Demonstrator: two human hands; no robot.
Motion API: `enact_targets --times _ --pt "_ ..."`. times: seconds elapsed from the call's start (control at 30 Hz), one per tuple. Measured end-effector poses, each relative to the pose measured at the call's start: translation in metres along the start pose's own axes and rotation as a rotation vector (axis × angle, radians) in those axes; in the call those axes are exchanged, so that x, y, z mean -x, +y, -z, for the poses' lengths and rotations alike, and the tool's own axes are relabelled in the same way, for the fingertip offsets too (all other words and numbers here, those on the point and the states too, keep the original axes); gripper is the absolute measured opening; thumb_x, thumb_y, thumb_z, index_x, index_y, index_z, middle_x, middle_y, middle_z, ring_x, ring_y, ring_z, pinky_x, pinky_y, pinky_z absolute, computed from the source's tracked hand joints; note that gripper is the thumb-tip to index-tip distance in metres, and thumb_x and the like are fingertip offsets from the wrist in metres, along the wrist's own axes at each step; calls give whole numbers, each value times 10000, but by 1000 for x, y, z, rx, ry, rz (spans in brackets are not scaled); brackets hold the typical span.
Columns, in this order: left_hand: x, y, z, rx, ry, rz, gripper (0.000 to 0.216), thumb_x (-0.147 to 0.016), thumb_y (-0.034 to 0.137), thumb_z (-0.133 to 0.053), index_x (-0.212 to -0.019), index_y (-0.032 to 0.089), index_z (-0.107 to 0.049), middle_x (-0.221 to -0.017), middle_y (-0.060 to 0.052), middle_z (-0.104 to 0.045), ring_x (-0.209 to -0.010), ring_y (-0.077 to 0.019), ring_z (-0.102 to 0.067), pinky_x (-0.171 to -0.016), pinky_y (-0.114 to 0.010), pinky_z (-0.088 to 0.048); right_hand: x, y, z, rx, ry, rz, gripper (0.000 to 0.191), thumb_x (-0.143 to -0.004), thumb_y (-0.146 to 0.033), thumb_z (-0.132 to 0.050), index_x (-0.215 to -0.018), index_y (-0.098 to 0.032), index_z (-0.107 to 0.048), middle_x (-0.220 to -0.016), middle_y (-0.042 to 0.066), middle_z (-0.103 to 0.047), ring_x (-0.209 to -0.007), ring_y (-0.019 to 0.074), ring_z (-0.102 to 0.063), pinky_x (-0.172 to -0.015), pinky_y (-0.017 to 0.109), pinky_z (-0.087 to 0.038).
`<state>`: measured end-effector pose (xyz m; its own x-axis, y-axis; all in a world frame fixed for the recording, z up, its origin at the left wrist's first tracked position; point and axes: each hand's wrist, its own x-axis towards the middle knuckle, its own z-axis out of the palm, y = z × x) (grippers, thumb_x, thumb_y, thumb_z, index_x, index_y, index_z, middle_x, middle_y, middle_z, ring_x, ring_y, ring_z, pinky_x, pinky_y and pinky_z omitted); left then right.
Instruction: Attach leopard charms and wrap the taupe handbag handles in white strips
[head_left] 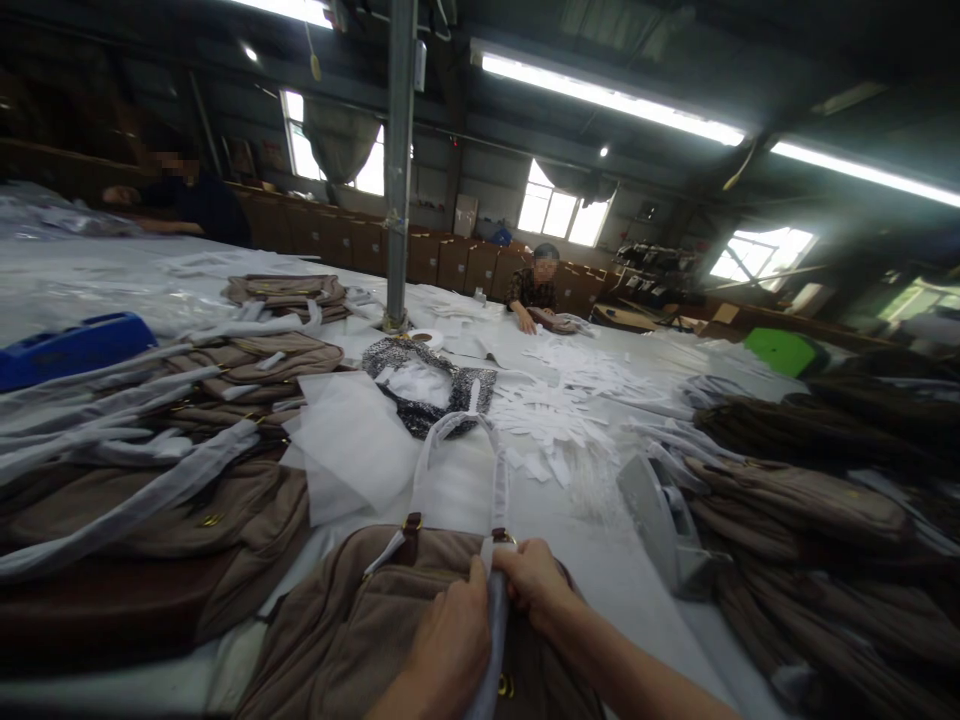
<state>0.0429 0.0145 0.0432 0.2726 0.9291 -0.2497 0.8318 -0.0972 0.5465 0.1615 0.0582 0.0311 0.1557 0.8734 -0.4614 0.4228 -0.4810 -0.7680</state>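
A brown backpack-like bag (367, 600) lies in front of me, its top turned away. Its carrying handle (499, 470) stands up in a white wrap, held by brown tabs with gold-coloured rings. A white strip (495, 640) runs down over the bag from the right tab. My left hand (454, 625) is closed on this strip, index finger and thumb at its upper end. My right hand (536, 580) pinches the same upper end from the right, just below the ring. The fingertips partly cover the spot where they meet. A second white piece (386, 553) sticks out beside the left tab.
Wrapped brown bags (247, 500) are stacked at left, near a blue tool (75, 345). White sheets (352, 440), a black-and-white bag of scraps (420, 385) and loose white strips (555, 400) lie ahead. A grey tape dispenser (664, 520) and more bags stand right. A pole (400, 160) rises beyond; two people work further off.
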Motion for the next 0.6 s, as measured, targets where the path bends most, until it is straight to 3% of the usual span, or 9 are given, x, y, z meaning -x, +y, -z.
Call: enact_targets --times 0.1,0.33,0.5,0.6 --pt "-3 10 5 -146 -58 -46 469 -778 33 -304 -1224 -16 -442 -975 -254 -657 -921 -360 -636 -755 -470 -494 0 -2 1 -28 14 -18 252 -680 -181 -502 -434 -196 -448 -315 -57 -371 -282 68 -289 -311 200 -177" --pt "-7 13 11 -150 -73 -43 400 -771 26 -313 -1121 20 -507 -963 -229 -663 -924 -332 -638 -771 -435 -497 -1 -3 3 -63 -12 -13 263 -674 -158 -533 -418 -173 -475 -295 -63 -371 -270 55 -288 -303 186 -170" --pt "2 8 9 -50 -52 -111 424 -893 229 -242 -1231 74 -448 -1029 -212 -648 -936 -308 -633 -790 -398 -474 -1 -2 3 -91 -43 -25 274 -696 -148 -533 -427 -157 -481 -312 -59 -385 -275 48 -293 -305 180 -172" --pt "4 11 9 -43 -34 -45 485 -901 345 -257 -1305 107 -381 -1022 -201 -647 -936 -310 -635 -781 -396 -474 1 -3 3 -116 -57 -31 292 -760 -201 -526 -474 -149 -495 -347 -53 -411 -293 50 -326 -319 173 -210"
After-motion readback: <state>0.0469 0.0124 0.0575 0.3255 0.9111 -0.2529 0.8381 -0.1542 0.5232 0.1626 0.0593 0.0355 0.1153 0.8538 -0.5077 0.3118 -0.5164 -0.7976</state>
